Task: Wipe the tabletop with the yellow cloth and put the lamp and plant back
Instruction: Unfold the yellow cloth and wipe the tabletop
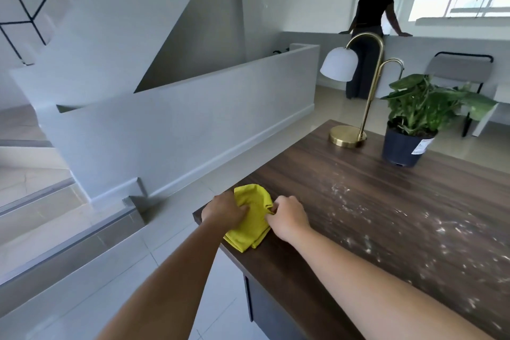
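A folded yellow cloth (252, 218) lies at the near left corner of the dark wooden tabletop (345, 196). My left hand (225, 211) grips its left side and my right hand (288, 218) pinches its right edge. White powder (414, 229) is scattered over the middle and right of the tabletop. At the far end stand a brass lamp (349, 135) with a white dome shade and a green plant in a dark pot (405, 146), side by side and well away from both hands.
A white half wall (193, 119) and a stairwell lie left of the table, with pale floor tiles between. A person in dark clothes (369, 36) leans on a counter at the back. A grey chair (463, 72) stands behind the plant.
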Demonstrator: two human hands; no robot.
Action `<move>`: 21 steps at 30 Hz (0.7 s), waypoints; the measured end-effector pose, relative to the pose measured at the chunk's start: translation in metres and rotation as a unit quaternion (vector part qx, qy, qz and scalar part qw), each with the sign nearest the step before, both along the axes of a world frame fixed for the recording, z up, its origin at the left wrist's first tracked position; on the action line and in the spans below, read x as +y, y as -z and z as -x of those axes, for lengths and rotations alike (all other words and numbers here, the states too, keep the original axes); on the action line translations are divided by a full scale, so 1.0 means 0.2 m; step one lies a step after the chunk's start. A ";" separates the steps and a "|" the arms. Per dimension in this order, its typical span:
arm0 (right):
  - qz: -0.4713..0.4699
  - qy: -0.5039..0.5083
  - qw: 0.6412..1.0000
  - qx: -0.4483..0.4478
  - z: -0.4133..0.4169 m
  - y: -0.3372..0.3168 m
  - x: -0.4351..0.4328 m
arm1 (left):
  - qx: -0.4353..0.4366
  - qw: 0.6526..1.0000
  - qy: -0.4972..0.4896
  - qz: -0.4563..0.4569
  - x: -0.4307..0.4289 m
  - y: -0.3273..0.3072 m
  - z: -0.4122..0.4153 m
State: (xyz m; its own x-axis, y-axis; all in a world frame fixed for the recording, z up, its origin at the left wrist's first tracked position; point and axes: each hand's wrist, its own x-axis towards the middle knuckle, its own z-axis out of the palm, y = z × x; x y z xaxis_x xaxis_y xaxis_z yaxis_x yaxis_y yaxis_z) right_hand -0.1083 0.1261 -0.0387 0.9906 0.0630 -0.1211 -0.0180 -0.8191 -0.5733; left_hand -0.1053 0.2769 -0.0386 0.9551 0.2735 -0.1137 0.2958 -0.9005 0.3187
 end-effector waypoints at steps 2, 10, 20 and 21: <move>-0.087 -0.007 0.996 -0.010 0.01 -0.01 -0.01 | -0.004 0.999 0.032 0.000 -0.01 -0.03 -0.03; -0.227 0.165 0.951 -0.130 -0.02 -0.20 -0.48 | -0.084 0.974 0.138 0.157 -0.51 -0.30 -0.26; -0.210 0.434 0.857 -0.184 0.19 -0.16 -1.43 | 0.000 0.901 0.352 0.255 -1.54 -0.24 -0.28; -0.208 0.445 0.852 -0.181 0.21 -0.15 -1.48 | 0.008 0.896 0.360 0.258 -1.60 -0.23 -0.28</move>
State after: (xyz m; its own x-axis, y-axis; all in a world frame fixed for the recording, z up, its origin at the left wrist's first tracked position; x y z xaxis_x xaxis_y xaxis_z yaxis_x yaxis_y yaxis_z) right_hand -0.1509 -0.1706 -0.0091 0.6366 -0.7694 0.0523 -0.2859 -0.2984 -0.9106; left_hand -0.0499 -0.0429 0.0070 0.8596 -0.5071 -0.0623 -0.2955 -0.5930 0.7490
